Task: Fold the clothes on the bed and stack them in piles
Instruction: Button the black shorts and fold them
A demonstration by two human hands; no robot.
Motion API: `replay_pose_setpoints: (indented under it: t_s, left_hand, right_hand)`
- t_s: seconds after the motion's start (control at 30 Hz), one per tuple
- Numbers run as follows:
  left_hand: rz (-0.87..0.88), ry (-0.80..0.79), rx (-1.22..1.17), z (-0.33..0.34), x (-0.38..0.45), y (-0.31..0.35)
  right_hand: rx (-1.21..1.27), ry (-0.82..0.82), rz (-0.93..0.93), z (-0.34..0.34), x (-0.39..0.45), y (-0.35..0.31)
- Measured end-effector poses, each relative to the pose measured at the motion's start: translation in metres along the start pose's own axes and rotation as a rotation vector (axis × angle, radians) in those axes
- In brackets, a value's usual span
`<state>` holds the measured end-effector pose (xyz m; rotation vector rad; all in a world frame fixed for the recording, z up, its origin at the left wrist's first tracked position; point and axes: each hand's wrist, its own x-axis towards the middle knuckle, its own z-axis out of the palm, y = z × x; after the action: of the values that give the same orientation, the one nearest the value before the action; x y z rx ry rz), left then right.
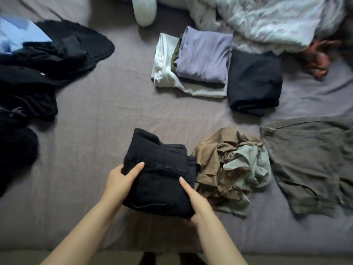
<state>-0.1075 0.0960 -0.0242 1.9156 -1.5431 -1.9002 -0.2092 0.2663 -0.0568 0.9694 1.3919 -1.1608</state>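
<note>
The folded black garment (pixel 158 175), clasped at both sides by the left hand (pixel 122 180) and right hand (pixel 194 199), seems readied for the black pile (pixel 255 83) beyond it.

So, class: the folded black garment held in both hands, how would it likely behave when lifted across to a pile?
The folded black garment is probably floppy: both the left hand and right hand grip its sides. It looks thick and layered, so likely fairly heavy. Its loose top flap may unfold.
</note>
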Motion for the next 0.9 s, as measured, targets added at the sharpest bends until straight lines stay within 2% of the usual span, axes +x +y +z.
replay_pose_setpoints:
  t_s: [0.07, 0.17, 0.27, 0.37, 0.47, 0.6, 0.67, 0.77, 0.83, 0.9]
  left_hand:
    - [0.034, -0.001, -0.110, -0.002, -0.020, 0.019]
    - [0.126, -0.018, -0.278, 0.010, -0.038, 0.058]
    - [0.218, -0.087, -0.463, 0.055, -0.043, 0.099]
    - [0.206, -0.132, -0.587, 0.126, -0.046, 0.127]
    - [0.133, -0.194, -0.741, 0.198, -0.050, 0.143]
    - [0.024, -0.291, -0.746, 0.263, -0.054, 0.155]
    - [-0.033, -0.453, -0.846, 0.278, -0.049, 0.165]
    - [-0.049, -0.632, -1.047, 0.288, -0.028, 0.183]
    - [-0.038, -0.743, -1.013, 0.294, -0.006, 0.196]
    - [-0.069, -0.766, -0.960, 0.309, 0.021, 0.213]
  right_hand:
    - [0.181, -0.155, 0.055, 0.003, -0.034, -0.013]
    - [0.370, -0.349, -0.147, -0.007, -0.060, -0.049]
    - [0.503, -0.572, -0.361, -0.014, -0.075, -0.107]
    - [0.488, -0.580, -0.558, -0.026, -0.075, -0.171]
    - [0.375, -0.401, -0.646, -0.040, -0.066, -0.237]
    - [0.131, -0.207, -0.756, -0.073, -0.052, -0.320]
    - [0.043, -0.252, -0.749, -0.087, -0.052, -0.360]
    - [-0.095, -0.423, -0.676, -0.096, -0.050, -0.404]
    - [-0.150, -0.495, -0.678, -0.096, -0.045, -0.430]
    - [-0.180, -0.527, -0.687, -0.089, -0.033, -0.460]
